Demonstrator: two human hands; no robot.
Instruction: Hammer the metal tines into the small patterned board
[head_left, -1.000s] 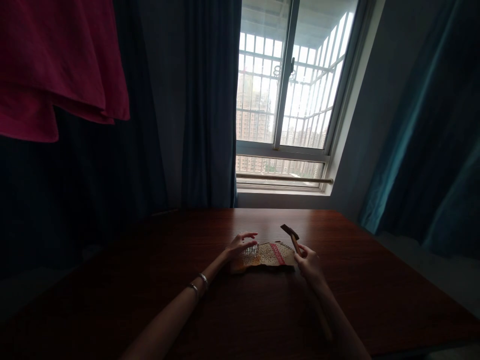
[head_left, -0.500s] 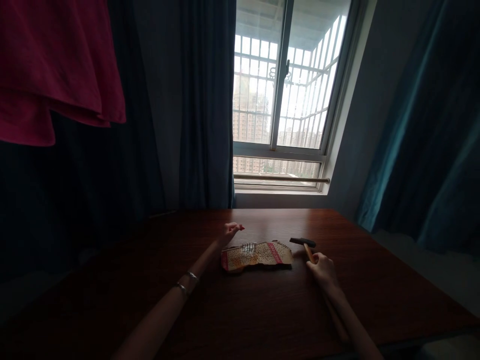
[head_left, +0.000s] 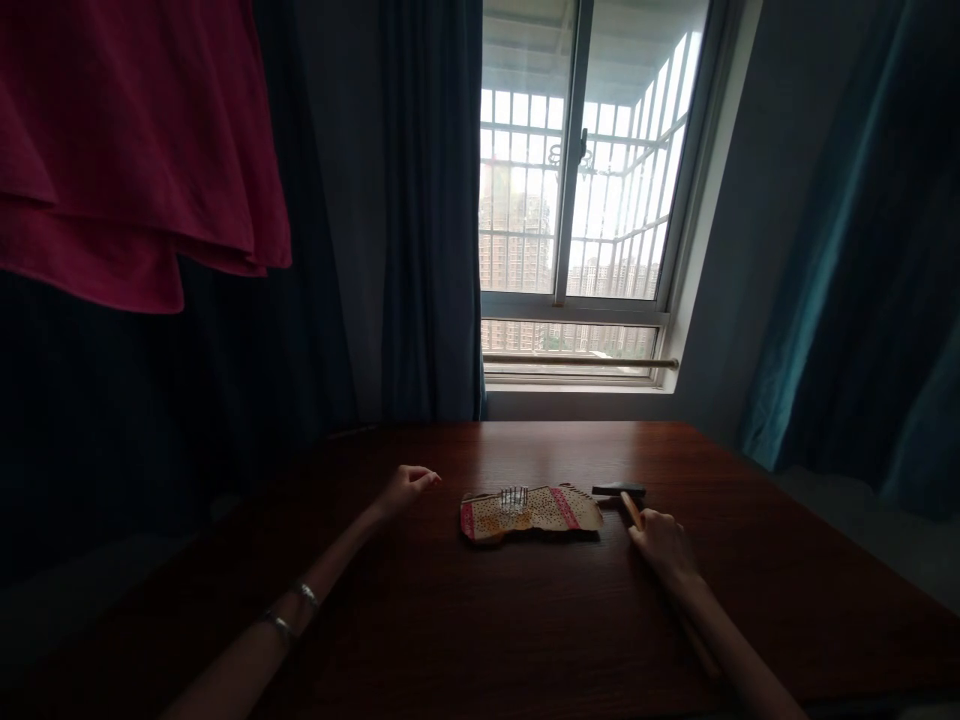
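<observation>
My right hand [head_left: 664,548] is wrapped round the wooden handle of a hammer [head_left: 619,491], whose dark head is just above the table, right of a piece of cardboard [head_left: 540,513]. The cardboard lies flat, with torn edges, red bands and many small dots or holes. Several nails [head_left: 514,494] stand upright in a row on its left half. My left hand [head_left: 405,490] is to the left of the cardboard, apart from it. Its fingers are pinched together, and whatever lies between them is too small to make out. Two silver bangles [head_left: 292,612] circle the left forearm.
A brown wooden table [head_left: 465,620] spreads beneath both hands. Behind its far edge is a barred window [head_left: 577,200] with blue curtains [head_left: 431,220] at the sides. A pink cloth [head_left: 150,150] hangs at upper left.
My left hand has moved left, from over the cardboard's far left edge to a spot beside it. The hammer stays in my right hand, its head turned slightly. The view has shifted a little.
</observation>
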